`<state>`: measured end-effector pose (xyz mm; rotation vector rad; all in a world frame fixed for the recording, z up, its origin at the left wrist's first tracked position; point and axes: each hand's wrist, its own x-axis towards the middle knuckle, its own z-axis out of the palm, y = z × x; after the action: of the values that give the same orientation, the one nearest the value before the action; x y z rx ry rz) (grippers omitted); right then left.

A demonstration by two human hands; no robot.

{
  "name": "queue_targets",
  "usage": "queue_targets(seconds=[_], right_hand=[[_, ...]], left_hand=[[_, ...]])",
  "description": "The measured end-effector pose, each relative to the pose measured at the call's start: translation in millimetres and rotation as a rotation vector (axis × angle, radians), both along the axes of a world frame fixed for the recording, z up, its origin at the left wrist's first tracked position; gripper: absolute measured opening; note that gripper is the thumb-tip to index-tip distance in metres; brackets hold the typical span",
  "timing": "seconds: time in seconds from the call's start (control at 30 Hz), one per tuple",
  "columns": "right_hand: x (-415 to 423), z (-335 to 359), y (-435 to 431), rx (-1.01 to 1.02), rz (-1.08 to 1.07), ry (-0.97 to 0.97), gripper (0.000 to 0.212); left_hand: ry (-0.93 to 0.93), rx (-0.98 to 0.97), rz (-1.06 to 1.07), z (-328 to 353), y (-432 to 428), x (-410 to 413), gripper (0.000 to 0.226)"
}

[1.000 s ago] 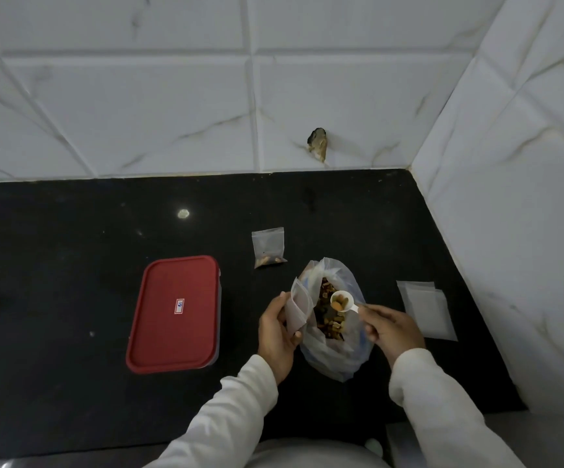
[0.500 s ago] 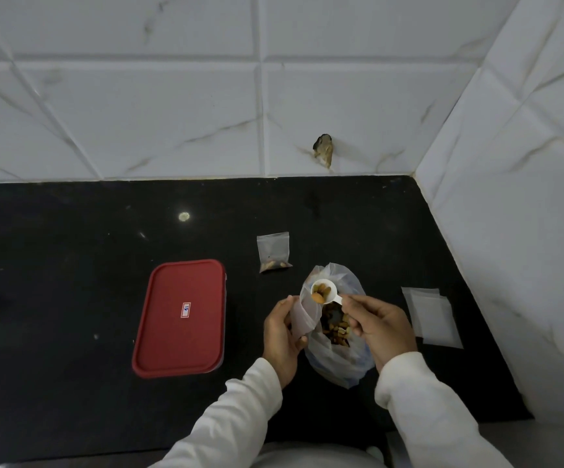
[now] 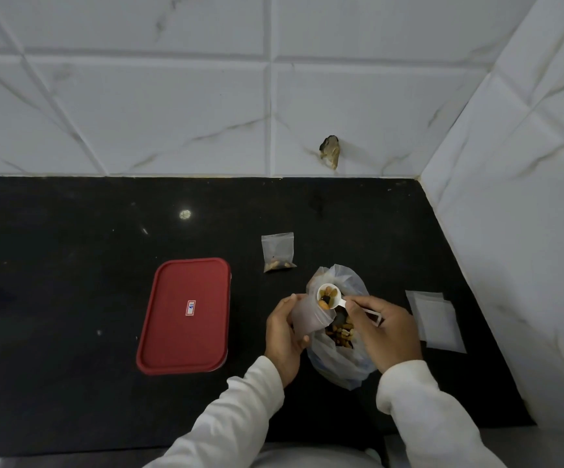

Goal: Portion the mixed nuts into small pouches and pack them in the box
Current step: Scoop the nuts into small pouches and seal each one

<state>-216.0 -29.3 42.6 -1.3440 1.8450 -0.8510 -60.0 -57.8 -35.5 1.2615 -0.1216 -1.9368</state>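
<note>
Pinching the scoop (image 3: 339, 302) by its handle, my right hand (image 3: 383, 329) holds the bowl, full of nuts (image 3: 328, 294), at the mouth of a pouch (image 3: 306, 315) that my left hand (image 3: 282, 332) grips. The handle runs rightward. In the head view, both are over the open bag (image 3: 341, 363) of nuts on the counter (image 3: 71, 265). A second pouch (image 3: 278, 251) with few nuts lies behind it. The red-lidded box (image 3: 172, 332) sits to the left; its sticker (image 3: 190, 308) reads 61 or 19. Empty pouches (image 3: 437, 322) lie to the right.

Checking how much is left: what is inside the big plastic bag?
The plastic bag shows mixed nuts at its open mouth. The right hand, its scoop and the pouch in the left hand cover part, so depth is hidden.
</note>
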Motion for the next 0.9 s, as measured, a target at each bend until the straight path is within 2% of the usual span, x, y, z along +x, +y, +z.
queue_targets(seconds=[0.17, 0.27, 0.4, 0.47, 0.53, 0.6, 0.67, 0.7, 0.77, 0.8, 0.9], right_hand=[[3.7, -8.8, 2.4, -0.154, 0.128, 0.304, 0.016], [6.7, -13.8, 6.0, -0.221, 0.183, 0.396, 0.018], [6.1, -23.6, 2.8, -0.405, 0.293, 0.593, 0.023], [6.4, -32.9, -3.2, -0.527, 0.259, 0.584, 0.016], [5.3, -30.9, -3.6, -0.58, 0.248, 0.502, 0.031], [4.6, -25.3, -1.7, -0.648, 0.34, 0.655, 0.025], [1.0, -21.9, 1.1, -0.732, 0.372, 0.758, 0.061], [-0.2, -23.9, -0.5, -0.735, 0.375, 0.773, 0.059], [0.5, -23.8, 1.8, -0.79, 0.358, 0.81, 0.039], [0.8, -25.1, 3.0, -0.785, 0.351, 0.795, 0.035], [5.2, -19.2, 9.0, -0.659, 0.321, 0.767, 0.052]], left_hand=[[0.047, -0.011, 0.0, 0.1, 0.2, -1.4, 0.035], [0.065, -0.03, -0.019, 1.1, -0.5, -1.3, 0.036], [0.08, -0.091, -0.067, 9.1, -3.4, -2.5, 0.038], [0.086, -0.123, -0.097, 12.5, -3.5, -5.1, 0.044], [0.105, -0.131, -0.101, 15.8, -2.4, -7.3, 0.05], [0.127, -0.126, -0.104, 16.9, -1.0, -8.9, 0.057], [0.134, -0.118, -0.112, 16.4, 0.2, -10.0, 0.059], [0.138, -0.11, -0.11, 15.5, -0.1, -10.2, 0.059], [0.141, -0.09, -0.102, 13.1, 0.0, -10.4, 0.06], [0.143, -0.084, -0.096, 12.6, 0.3, -10.8, 0.059], [0.16, -0.066, -0.074, 13.6, 1.5, -10.3, 0.057]])
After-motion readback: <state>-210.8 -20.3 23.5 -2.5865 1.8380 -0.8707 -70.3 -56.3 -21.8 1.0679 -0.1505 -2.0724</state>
